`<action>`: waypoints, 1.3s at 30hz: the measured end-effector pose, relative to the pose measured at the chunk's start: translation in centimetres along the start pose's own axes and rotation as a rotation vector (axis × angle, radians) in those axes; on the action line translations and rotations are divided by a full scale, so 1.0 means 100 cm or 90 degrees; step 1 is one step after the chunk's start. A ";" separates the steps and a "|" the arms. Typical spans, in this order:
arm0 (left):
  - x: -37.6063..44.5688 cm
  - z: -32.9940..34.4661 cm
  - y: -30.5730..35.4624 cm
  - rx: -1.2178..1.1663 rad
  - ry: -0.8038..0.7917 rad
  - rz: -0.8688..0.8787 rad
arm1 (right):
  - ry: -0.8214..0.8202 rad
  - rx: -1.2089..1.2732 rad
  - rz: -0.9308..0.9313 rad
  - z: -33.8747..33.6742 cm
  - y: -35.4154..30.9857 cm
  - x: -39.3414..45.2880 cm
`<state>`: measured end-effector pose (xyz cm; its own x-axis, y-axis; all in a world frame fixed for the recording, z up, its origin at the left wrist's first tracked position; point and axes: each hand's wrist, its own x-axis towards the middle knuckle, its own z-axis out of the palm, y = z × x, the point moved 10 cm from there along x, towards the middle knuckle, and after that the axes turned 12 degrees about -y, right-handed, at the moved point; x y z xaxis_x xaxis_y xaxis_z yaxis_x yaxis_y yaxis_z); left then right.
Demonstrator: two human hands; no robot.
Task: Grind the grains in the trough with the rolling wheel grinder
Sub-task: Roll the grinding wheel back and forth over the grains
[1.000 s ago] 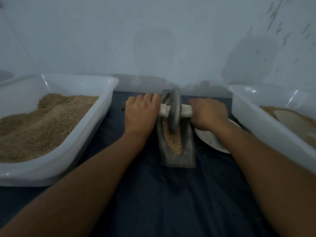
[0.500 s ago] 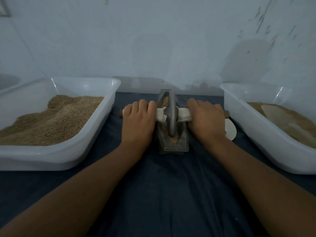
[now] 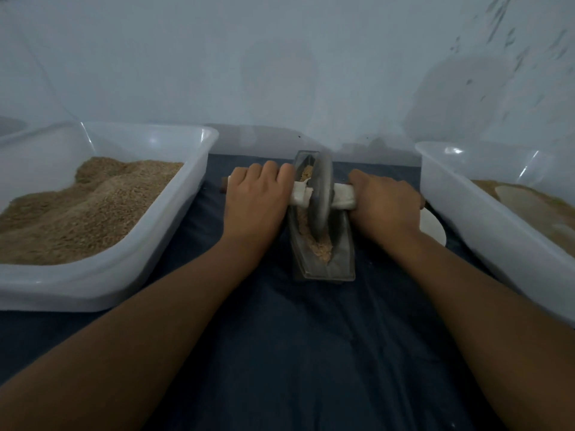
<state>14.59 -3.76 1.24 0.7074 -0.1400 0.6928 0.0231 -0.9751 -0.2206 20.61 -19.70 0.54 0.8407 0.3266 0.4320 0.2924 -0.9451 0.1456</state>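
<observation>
I am gripping the cloth-wrapped axle (image 3: 343, 196) of the rolling wheel grinder (image 3: 321, 197) with both hands, my left hand (image 3: 255, 200) curled over the left end and my right hand (image 3: 386, 204) curled over the right end. The wheel is standing upright in the narrow metal trough (image 3: 340, 259) on the dark cloth (image 3: 295, 337), its rim sitting in the grains (image 3: 320, 248). White tubs of grain are flanking me, one at my left (image 3: 130, 272) and one at my right (image 3: 485, 228).

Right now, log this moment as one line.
left hand grips axle | right hand grips axle | wheel upright in trough | grains in trough
</observation>
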 end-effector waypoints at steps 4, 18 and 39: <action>0.013 0.016 -0.004 -0.009 -0.035 -0.008 | -0.096 0.007 -0.005 0.015 0.005 0.026; 0.051 0.046 -0.009 0.010 -0.120 0.002 | -0.375 0.043 -0.042 0.048 0.009 0.075; -0.014 -0.007 0.002 -0.039 0.010 -0.006 | 0.039 0.035 -0.027 -0.017 -0.005 -0.017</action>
<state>13.11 -3.86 0.75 0.6962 -0.1325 0.7056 -0.0131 -0.9850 -0.1720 18.27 -19.75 1.25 0.7983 0.3639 0.4799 0.3529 -0.9283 0.1170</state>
